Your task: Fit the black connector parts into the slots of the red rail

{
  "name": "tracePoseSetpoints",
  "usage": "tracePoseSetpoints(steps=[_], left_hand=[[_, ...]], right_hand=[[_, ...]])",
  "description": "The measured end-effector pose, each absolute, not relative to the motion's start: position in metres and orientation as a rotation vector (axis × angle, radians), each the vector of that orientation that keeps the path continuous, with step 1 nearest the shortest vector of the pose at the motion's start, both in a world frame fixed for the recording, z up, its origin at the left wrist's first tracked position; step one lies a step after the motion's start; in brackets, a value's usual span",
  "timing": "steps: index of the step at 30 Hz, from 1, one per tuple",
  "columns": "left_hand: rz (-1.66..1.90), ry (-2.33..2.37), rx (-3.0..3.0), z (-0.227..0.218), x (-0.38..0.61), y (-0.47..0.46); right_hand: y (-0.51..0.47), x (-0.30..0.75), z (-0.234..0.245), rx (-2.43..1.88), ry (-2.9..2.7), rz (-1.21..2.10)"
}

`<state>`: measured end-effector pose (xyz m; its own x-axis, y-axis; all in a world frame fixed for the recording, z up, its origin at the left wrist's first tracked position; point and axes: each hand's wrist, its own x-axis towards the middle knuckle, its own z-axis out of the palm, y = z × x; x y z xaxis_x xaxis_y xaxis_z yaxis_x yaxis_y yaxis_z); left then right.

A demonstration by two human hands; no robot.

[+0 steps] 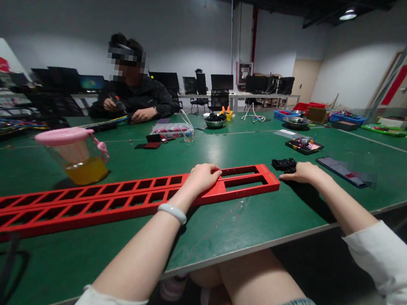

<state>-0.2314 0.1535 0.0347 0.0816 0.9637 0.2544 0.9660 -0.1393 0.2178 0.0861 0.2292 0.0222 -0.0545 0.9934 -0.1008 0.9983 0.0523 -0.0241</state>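
A long red slotted frame [122, 200] with two rows of rectangular openings lies across the green table, its right end showing two longer slots. My left hand [202, 178] lies on the frame near that end, fingers curled and closed against it; the fingertips are partly hidden. Just beyond the frame's right end, a small group of black plastic parts [283, 164] rests on the table. My right hand [304, 172] is at these parts, its fingers closed on one at the near right side. The exact shape of that piece is partly covered by the hand.
A pink-lidded cup [86, 169] of yellow liquid stands behind the frame. A phone [341, 170] lies right of my right hand, with a small tray of electronics [304, 145] behind. Across the green table [213, 246], a person in black [135, 98] handles a tool. Metal bowls [215, 123] stand farther back.
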Motion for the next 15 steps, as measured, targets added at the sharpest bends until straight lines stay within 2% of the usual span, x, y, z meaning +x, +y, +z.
tracePoseSetpoints(steps=[4, 6, 11, 15], left_hand=[[-0.531, -2.092, -2.287, 0.037, -0.23, 0.152], [-0.531, -2.103, -2.285, 0.037, -0.229, 0.151], [-0.539, -2.098, -2.289, 0.037, -0.229, 0.151], [-0.555, -2.076, -2.308, 0.037, -0.23, 0.151]], right_hand=[[0.219, 0.095, 0.019, 2.239, 2.299, -0.082], [0.215, 0.106, 0.018, 2.241, 2.509, 0.012], [0.21, 0.134, 0.017, 1.745, 3.291, 0.245], [0.213, 0.138, 0.011, 1.55, 3.443, 0.1]])
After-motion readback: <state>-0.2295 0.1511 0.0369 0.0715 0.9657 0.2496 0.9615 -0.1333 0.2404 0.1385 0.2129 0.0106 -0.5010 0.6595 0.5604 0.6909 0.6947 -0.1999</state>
